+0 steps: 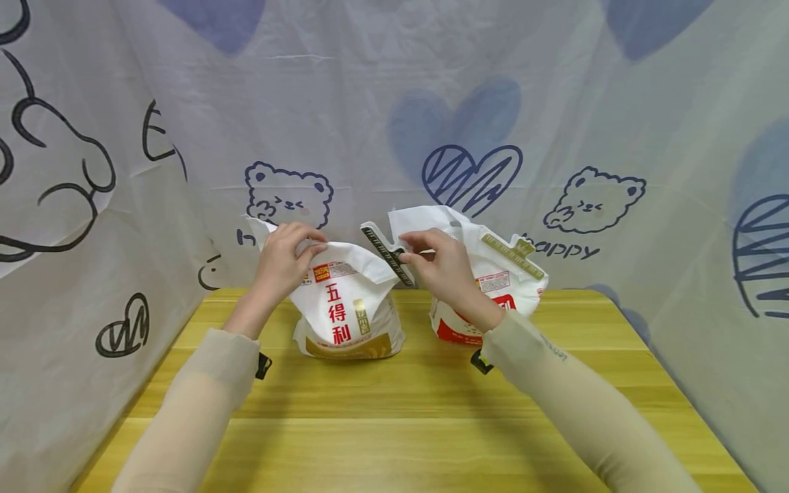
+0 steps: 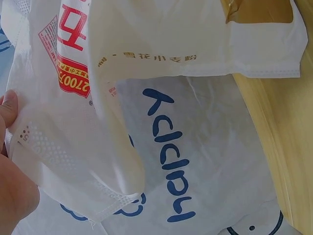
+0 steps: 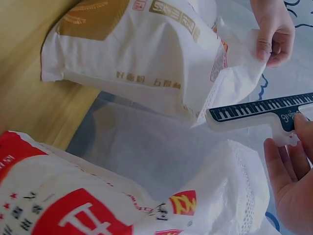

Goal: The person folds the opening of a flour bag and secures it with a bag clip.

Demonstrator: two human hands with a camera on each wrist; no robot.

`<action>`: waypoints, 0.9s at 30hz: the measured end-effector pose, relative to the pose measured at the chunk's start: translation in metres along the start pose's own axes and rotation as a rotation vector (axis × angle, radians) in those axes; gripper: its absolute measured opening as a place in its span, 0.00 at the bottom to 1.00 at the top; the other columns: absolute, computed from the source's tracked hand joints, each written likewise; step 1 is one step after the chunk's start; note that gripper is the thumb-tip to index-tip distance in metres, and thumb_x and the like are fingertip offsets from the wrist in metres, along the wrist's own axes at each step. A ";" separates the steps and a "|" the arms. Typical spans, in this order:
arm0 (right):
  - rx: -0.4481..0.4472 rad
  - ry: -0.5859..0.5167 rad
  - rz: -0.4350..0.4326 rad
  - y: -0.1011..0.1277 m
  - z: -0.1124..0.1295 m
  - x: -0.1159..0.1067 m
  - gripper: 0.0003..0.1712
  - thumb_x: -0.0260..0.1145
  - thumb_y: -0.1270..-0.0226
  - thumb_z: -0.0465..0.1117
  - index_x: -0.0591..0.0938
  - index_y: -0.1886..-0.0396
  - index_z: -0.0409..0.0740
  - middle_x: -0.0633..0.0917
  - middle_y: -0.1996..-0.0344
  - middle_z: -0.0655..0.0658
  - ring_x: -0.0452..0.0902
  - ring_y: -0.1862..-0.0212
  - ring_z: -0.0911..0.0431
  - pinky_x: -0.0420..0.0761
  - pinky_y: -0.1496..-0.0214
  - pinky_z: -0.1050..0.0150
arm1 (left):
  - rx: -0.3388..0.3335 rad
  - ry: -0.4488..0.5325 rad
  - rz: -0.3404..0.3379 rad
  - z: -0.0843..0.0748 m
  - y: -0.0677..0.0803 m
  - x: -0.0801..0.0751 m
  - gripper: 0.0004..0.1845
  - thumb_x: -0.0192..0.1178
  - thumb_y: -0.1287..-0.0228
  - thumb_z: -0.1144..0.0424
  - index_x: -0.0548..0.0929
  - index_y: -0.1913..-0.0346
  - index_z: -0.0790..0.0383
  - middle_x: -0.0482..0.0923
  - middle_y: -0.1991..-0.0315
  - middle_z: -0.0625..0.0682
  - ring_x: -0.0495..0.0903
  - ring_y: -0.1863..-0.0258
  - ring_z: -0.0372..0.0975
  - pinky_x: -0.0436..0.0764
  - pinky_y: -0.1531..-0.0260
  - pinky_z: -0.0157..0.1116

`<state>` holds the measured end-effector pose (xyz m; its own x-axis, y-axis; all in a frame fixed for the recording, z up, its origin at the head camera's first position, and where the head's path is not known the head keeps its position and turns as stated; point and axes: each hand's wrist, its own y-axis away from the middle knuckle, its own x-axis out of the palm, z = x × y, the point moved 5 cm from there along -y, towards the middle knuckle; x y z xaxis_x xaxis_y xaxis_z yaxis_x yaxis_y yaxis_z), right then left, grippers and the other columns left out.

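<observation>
A white flour bag (image 1: 376, 335) with red characters and a gold base band stands on the left, its top loose. At its upper edge my left hand (image 1: 280, 257) pinches the plastic between thumb and fingers. My right hand (image 1: 446, 270) holds a bag clip (image 3: 254, 108), black and white with a piano-key pattern. The clip's free end points toward the left bag's top corner in the right wrist view. Just behind the right hand stands a second flour bag (image 3: 146, 205), white with red print. A gold clip (image 1: 514, 255) sits across its upper right part.
Both bags rest on a wooden table (image 1: 370, 438) near its back edge. A printed cloth (image 1: 357, 89) with hearts and bears hangs behind the table and along both sides.
</observation>
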<state>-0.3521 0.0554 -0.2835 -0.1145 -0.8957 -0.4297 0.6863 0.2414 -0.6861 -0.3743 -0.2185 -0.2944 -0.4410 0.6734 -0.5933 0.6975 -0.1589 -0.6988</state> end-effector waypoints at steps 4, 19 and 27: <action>-0.007 0.015 -0.002 -0.011 0.000 0.004 0.15 0.76 0.37 0.29 0.88 0.51 0.31 0.88 0.59 0.35 0.86 0.56 0.45 0.89 0.53 0.59 | -0.007 -0.004 0.004 0.000 -0.001 0.000 0.06 0.70 0.34 0.66 0.88 0.56 0.60 0.86 0.53 0.55 0.78 0.49 0.51 0.72 0.38 0.55; 0.088 0.033 0.080 -0.042 -0.009 0.018 0.11 0.77 0.38 0.31 0.91 0.55 0.36 0.91 0.59 0.39 0.90 0.62 0.49 0.85 0.62 0.68 | 0.014 -0.008 -0.018 0.003 -0.004 -0.002 0.07 0.71 0.34 0.66 0.88 0.55 0.61 0.86 0.53 0.56 0.78 0.45 0.52 0.64 0.28 0.56; 0.149 0.009 0.118 -0.048 -0.014 0.027 0.10 0.76 0.37 0.31 0.91 0.55 0.37 0.92 0.59 0.40 0.90 0.61 0.51 0.87 0.60 0.64 | 0.017 0.032 -0.029 0.004 -0.006 -0.001 0.08 0.71 0.35 0.67 0.88 0.55 0.63 0.86 0.52 0.57 0.76 0.42 0.54 0.64 0.29 0.56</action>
<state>-0.3981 0.0246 -0.2703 -0.0334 -0.8609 -0.5077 0.7940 0.2857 -0.5367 -0.3806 -0.2210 -0.2913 -0.4419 0.7008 -0.5599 0.6752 -0.1511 -0.7220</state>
